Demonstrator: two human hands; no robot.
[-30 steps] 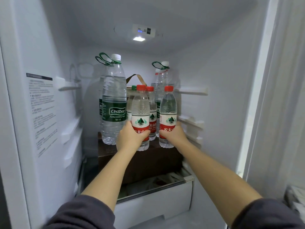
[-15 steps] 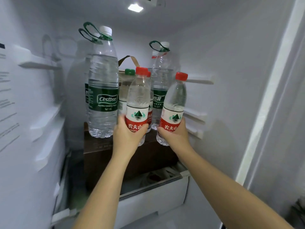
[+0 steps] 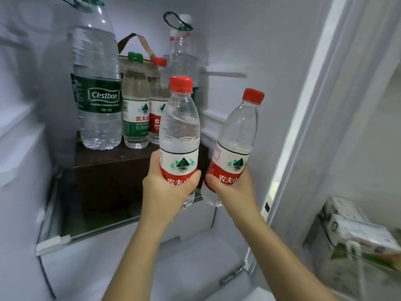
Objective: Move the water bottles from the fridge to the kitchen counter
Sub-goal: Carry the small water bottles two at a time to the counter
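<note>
Two red-capped bottles were clear of the shelf: my left hand (image 3: 168, 187) was wrapped tight round the label of the upright bottle (image 3: 179, 135), my right hand (image 3: 235, 187) clamped on the tilted bottle (image 3: 235, 144), the two just beside each other. To carry them well I judged I should grip low, keep them from knocking, and clear the fridge wall (image 3: 271, 61). Behind, on the dark box (image 3: 112, 166), stood the big Cestbon bottle (image 3: 97, 88), the green-capped bottle (image 3: 135, 101) and others awaiting their turn.
</note>
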